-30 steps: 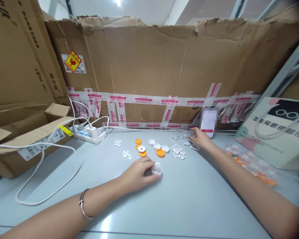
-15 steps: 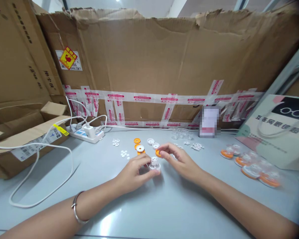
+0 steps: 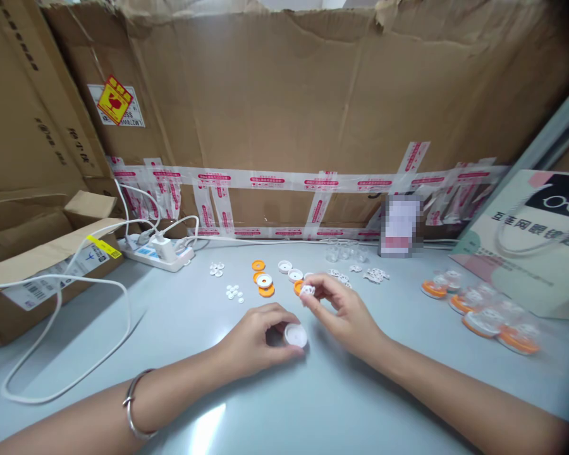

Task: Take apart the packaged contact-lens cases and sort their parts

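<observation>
My left hand [image 3: 265, 332] is closed around the side of a white round plastic base [image 3: 295, 335], its shallow dish-like face turned up toward me. Between the thumb and fingers of my right hand [image 3: 344, 313], I pinch a small white openwork piece [image 3: 307, 290]. An orange ring [image 3: 298, 287] lies just behind that piece, partly covered by it and my fingertips. Beyond my left hand sit several orange and white rings, among them a white ring [image 3: 264, 281] on top of an orange ring [image 3: 266, 292]. White rings [image 3: 285, 266] lie farther back.
Small white discs [image 3: 234, 292] lie left of the rings. Clear domes [image 3: 346, 251] and white openwork parts [image 3: 376, 275] are at the back. Orange-based domed pieces [image 3: 483, 320] stand right, near a paper bag [image 3: 535, 246]. A power strip [image 3: 171, 258], cable and cardboard box [image 3: 52, 278] are left.
The white openwork piece that stood on the base in my left hand is now in my right fingers. The base shows its bare upper face. The camera has tipped slightly downward.
</observation>
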Demonstrator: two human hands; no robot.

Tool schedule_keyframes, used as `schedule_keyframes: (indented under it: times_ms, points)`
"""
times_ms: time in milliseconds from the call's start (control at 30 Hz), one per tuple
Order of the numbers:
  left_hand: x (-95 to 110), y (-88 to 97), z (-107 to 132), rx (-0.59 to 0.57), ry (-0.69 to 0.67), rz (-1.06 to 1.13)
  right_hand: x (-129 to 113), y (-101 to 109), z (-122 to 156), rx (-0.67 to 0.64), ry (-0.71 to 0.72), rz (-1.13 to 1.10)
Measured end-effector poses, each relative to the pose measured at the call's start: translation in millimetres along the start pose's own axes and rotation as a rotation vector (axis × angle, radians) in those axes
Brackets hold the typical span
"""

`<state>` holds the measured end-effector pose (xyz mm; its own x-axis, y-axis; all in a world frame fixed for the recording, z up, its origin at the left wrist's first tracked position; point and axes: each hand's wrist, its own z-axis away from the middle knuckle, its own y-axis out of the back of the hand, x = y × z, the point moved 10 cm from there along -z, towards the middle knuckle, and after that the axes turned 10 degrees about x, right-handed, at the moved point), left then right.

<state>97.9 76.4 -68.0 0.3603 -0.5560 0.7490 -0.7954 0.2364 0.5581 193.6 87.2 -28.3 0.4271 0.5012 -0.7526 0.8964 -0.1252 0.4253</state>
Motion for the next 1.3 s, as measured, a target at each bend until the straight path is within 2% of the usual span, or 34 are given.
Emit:
schedule_keyframes:
  times_ms: [100, 233, 367, 500, 600, 767, 900, 967, 1133, 1200, 1300]
  points:
    - [-1.0, -1.9, -0.9, -0.014, 0.001, -0.042, 12.1, 4.2, -4.5, 0.027, -0.134, -0.166]
    - [-4.8, -3.8, -2.0, -0.012, 0.007, -0.069, 22.1, -1.6, -2.2, 0.004, -0.304, -0.391]
    - [-1.6, 4.9, -2.4, 0.06, -0.018, -0.032, 22.4, -5.3, 3.1, 0.003, -0.417, -0.512]
    - [15.8, 29.8, -2.1, 0.234, -0.066, -0.005, 15.3, -3.9, 5.5, 0.008, -0.422, -0.548]
    - [31.0, 42.2, -2.2, 0.313, -0.066, 0.045, 9.3, -2.1, 6.4, 0.006, -0.382, -0.552]
    - [38.1, 41.6, -11.7, 0.313, 0.053, 0.226, 1.2, 2.9, 8.0, 0.027, -0.309, -0.535]
    - [35.3, 37.8, -20.7, 0.305, 0.062, 0.337, -1.7, 6.7, 9.5, 0.055, -0.306, -0.579]
    - [37.4, 40.8, -21.2, 0.334, -0.011, 0.313, -1.1, 8.2, 9.2, 0.068, -0.307, -0.582]
    - [67.5, 52.1, -3.5, 0.471, -0.428, 0.026, 8.1, 6.9, 9.7, 0.088, -0.346, -0.519]
    - [70.7, 51.8, 1.5, 0.482, -0.479, -0.037, 11.6, 1.6, 11.9, 0.06, -0.383, -0.519]
    - [67.1, 50.6, 2.8, 0.469, -0.445, -0.085, 11.5, -5.9, 15.2, 0.005, -0.405, -0.529]
